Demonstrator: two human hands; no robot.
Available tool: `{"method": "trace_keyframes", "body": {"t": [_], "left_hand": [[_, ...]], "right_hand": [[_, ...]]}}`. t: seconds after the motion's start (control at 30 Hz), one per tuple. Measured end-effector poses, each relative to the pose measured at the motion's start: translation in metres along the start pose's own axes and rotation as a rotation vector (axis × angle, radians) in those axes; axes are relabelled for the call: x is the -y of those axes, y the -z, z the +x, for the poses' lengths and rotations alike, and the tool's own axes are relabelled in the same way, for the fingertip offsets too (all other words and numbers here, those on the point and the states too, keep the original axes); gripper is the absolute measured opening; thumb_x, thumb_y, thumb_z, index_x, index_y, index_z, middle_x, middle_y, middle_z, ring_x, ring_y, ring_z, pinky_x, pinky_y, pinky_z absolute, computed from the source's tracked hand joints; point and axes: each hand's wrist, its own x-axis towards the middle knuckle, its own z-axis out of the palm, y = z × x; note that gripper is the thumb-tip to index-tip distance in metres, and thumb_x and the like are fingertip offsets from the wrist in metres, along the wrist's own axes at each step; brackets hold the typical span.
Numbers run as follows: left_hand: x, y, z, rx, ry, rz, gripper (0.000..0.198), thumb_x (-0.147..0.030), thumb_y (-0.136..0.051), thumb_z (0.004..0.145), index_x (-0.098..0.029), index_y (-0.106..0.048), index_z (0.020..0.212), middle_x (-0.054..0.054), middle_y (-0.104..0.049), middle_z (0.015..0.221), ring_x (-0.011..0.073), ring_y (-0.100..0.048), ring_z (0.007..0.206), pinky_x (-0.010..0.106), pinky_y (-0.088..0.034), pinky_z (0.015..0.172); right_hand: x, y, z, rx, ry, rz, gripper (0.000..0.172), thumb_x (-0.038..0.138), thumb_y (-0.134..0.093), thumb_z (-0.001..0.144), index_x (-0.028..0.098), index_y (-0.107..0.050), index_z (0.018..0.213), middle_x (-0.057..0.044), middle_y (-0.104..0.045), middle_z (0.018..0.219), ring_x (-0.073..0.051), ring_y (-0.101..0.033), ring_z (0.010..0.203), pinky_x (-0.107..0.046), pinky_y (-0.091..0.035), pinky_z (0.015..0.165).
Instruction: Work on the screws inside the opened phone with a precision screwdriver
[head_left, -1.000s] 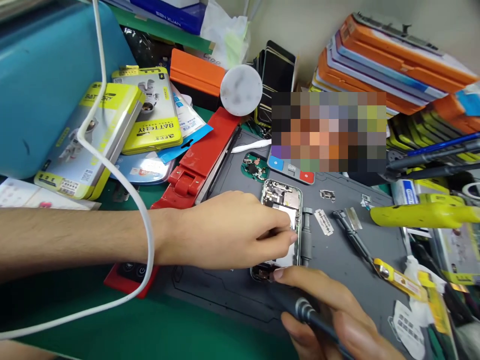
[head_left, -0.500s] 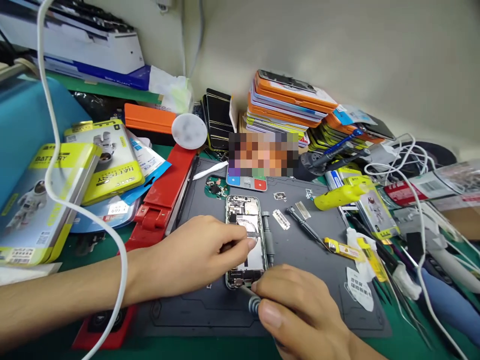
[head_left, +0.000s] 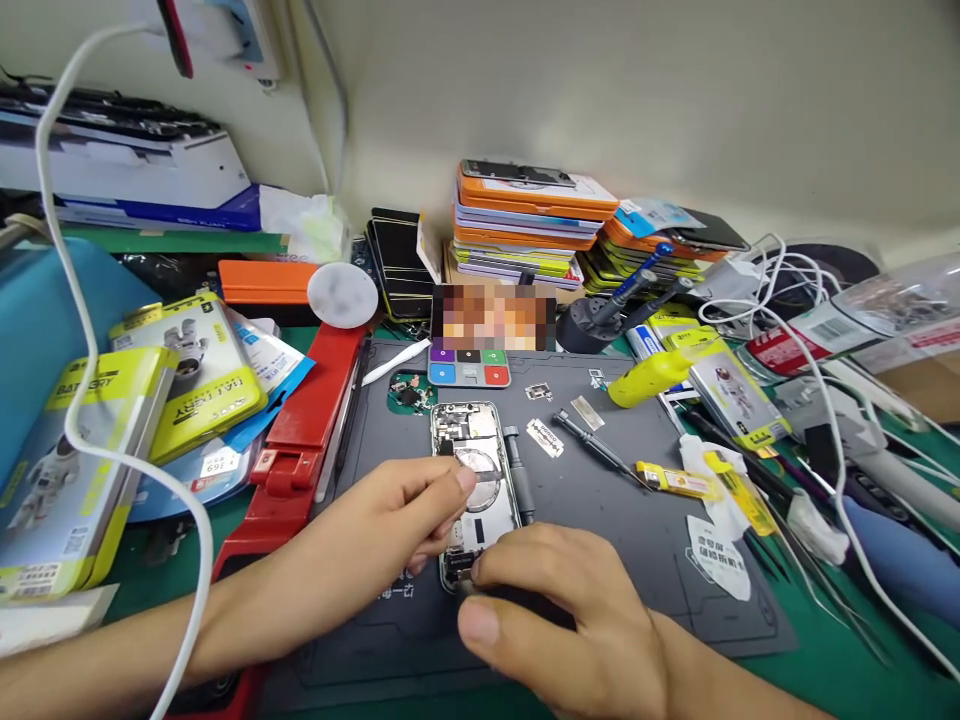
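Green table (head_left: pixel 810 675) here, grey mat (head_left: pixel 607 510) laid on it, and across that mat lie an opened phone (head_left: pixel 491 525), a screwdriver (head_left: pixel 592 442), a razor blade (head_left: pixel 544 437)!

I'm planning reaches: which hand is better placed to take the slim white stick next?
Probably the left hand: it's nearer the stick, while the right hand is farther and holds a dark, cylindrical tool.

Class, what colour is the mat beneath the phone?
The mat is dark grey, clearest in the head view.
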Motion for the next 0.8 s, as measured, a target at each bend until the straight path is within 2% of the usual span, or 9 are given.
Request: {"method": "trace_keyframes", "body": {"t": [0.17,0.27,0.47,0.53,0.67,0.8], "left_hand": [[-0.001,-0.001,-0.002,0.032,0.008,0.108,0.051,-0.061,-0.054,0.113,-0.023,-0.05,0.079,-0.007,-0.047,0.073,0.0151,-0.04,0.068,0.028,-0.035,0.065],[-0.002,-0.001,-0.004,0.025,0.024,0.153,0.052,-0.062,-0.051,0.114,-0.023,-0.051,0.08,-0.006,-0.048,0.074,0.0155,-0.042,0.069,0.028,-0.036,0.066],[-0.001,-0.002,-0.005,0.012,0.006,0.185,0.051,-0.061,-0.045,0.115,-0.023,-0.049,0.082,-0.005,-0.046,0.079,0.0165,-0.041,0.074,0.029,-0.036,0.069],[0.001,-0.002,-0.005,0.003,0.009,0.179,0.049,-0.06,-0.043,0.116,-0.023,-0.049,0.084,-0.004,-0.045,0.082,0.017,-0.04,0.078,0.029,-0.036,0.071],[0.002,-0.001,-0.004,0.0,0.008,0.192,0.048,-0.056,-0.045,0.116,-0.023,-0.045,0.08,-0.005,-0.039,0.08,0.0169,-0.035,0.075,0.028,-0.035,0.069],[0.0,-0.001,-0.004,-0.03,0.027,0.23,0.048,-0.059,-0.044,0.115,-0.023,-0.047,0.083,-0.003,-0.042,0.082,0.0179,-0.037,0.077,0.028,-0.036,0.07]], "right_hand": [[0.003,0.0,0.001,-0.008,0.019,0.0,0.027,0.018,-0.054,0.114,0.018,-0.07,0.136,-0.006,-0.079,0.099,-0.016,-0.077,0.085,-0.027,-0.066,0.075],[0.004,-0.002,0.001,-0.037,0.005,-0.021,0.023,0.018,-0.061,0.112,0.021,-0.072,0.131,-0.004,-0.08,0.098,-0.016,-0.076,0.082,-0.026,-0.064,0.072],[0.0,-0.007,0.003,-0.034,0.006,-0.009,0.03,0.024,-0.04,0.12,0.017,-0.064,0.136,-0.004,-0.079,0.099,-0.015,-0.074,0.082,-0.027,-0.062,0.072],[0.0,-0.008,0.003,-0.036,-0.001,-0.028,0.027,0.025,-0.043,0.119,0.017,-0.064,0.134,-0.003,-0.079,0.095,-0.015,-0.073,0.08,-0.027,-0.06,0.071],[0.006,-0.011,-0.002,-0.036,-0.024,-0.083,0.018,0.022,-0.056,0.115,0.023,-0.068,0.129,0.0,-0.079,0.092,-0.015,-0.071,0.078,-0.027,-0.055,0.065],[0.008,-0.021,-0.012,-0.046,-0.071,-0.081,0.019,0.027,-0.059,0.114,0.029,-0.068,0.13,0.004,-0.075,0.091,-0.014,-0.063,0.068,-0.029,-0.048,0.059]]}}
